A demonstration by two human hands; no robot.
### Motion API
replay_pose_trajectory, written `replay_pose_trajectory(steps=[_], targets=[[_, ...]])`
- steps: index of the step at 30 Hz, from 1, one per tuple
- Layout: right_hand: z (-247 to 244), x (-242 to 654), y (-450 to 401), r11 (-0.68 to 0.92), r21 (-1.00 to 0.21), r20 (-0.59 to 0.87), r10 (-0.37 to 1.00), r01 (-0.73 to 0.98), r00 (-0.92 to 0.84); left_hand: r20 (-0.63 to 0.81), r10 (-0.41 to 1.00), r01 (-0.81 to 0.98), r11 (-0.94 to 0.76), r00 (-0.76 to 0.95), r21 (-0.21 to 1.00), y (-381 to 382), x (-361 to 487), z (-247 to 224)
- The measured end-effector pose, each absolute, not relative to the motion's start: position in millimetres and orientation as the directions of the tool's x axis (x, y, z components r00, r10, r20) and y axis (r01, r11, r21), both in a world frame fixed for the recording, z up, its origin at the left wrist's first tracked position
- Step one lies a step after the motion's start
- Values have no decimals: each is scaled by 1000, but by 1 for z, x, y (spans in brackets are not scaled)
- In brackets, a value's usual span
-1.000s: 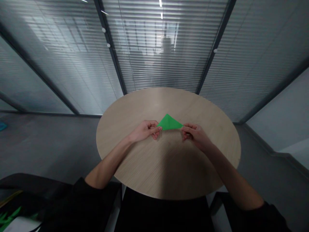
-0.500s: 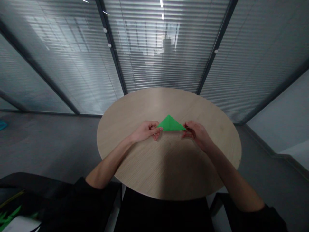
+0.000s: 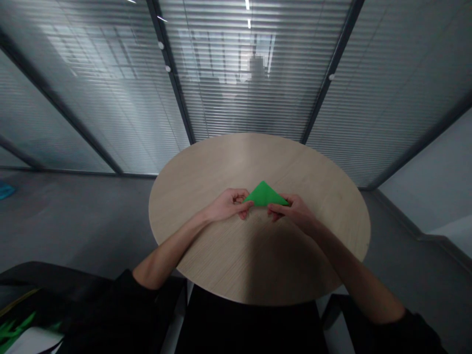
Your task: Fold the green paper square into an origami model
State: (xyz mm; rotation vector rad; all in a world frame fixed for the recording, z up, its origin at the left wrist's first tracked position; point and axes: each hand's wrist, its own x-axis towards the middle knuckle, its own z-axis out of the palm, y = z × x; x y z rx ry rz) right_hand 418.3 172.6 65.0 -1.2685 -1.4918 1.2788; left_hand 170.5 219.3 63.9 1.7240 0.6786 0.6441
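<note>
A green sheet of paper folded into a triangle (image 3: 264,193) is held over the round table, its peak pointing away from me. My left hand (image 3: 231,203) pinches the left corner, thumb on top. At the right corner my right hand (image 3: 293,210) grips the paper, with the thumb across its near edge and the fingers partly hidden behind it. Beneath both hands is the pale wood tabletop (image 3: 217,258).
Glass partitions with blinds (image 3: 250,108) rise behind the table. A black chair (image 3: 33,275) stands at the lower left, with green and white items on it. A blue object (image 3: 5,190) lies on the floor at far left.
The paper triangle has shifted slightly right and nearer to me. My right hand has moved inward, and its thumb now lies over the paper's near edge.
</note>
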Motion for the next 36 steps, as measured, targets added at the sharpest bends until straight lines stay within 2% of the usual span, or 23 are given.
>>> replay_pose_trajectory(steps=[5,14,18,24,29,36], targets=[[61,412,171,-14,-993,-34,985,116,-169,100,756,88,-204,646,975,217,172,66],[58,398,166,43,-993,33,995,112,-94,88,733,86,-198,675,976,210,185,61],[58,394,164,41,-993,31,995,109,-91,113,777,115,-233,620,966,208,190,57],[55,398,167,48,-990,38,996,136,-77,72,800,134,-188,595,973,211,189,55],[60,406,168,33,-990,34,999,136,5,38,841,161,-148,540,976,218,178,56],[63,410,169,-2,-994,3,999,108,47,54,842,180,-177,537,968,224,168,55]])
